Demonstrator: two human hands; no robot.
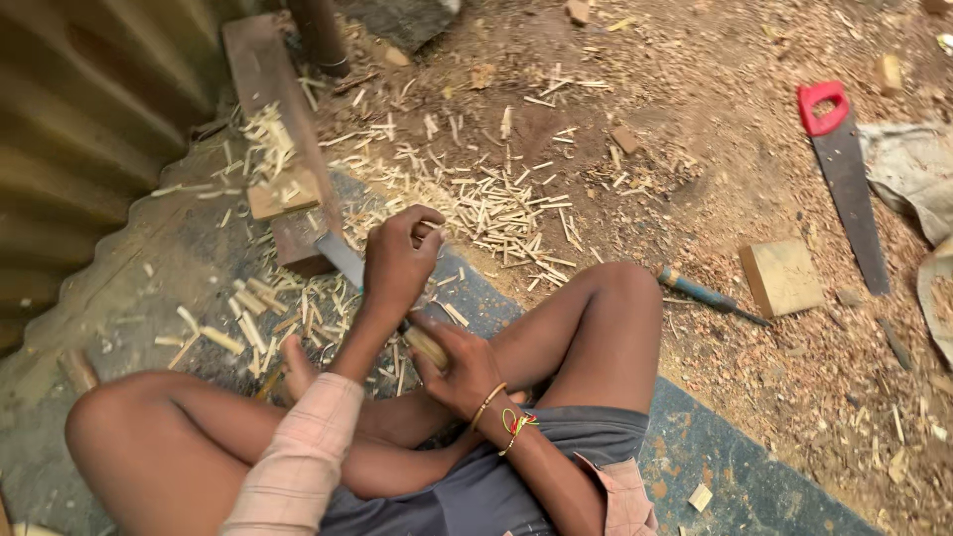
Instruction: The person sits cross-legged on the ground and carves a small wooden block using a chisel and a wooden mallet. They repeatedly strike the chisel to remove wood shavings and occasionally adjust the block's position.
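Looking down from the head camera: a person sits cross-legged on a dark mat (735,467) laid over sawdust-strewn ground.
Left hand: the left hand (400,260) reaches forward across the lap, fingers clamped around the handle of a broad blade (340,258) that slants away to the left.
Right hand: the right hand (459,369) sits nearer the body, fingers closed around a short pale wooden stick (427,347); thread bracelets circle its wrist.
Hands together: the two are close, the left just above and ahead of the right, forearms crossing.
Stick: held low between the knees, its upper end just under the left hand.
Shavings: pale wood slivers (486,203) lie thickly scattered ahead of the hands and over the mat.
Plank: a dark wooden plank (260,74) runs away at upper left beside corrugated sheeting.
Right side: a red-handled handsaw (846,179), a square wooden block (782,278) and a blue-handled tool (707,296) lie on the dirt, well apart from the hands.
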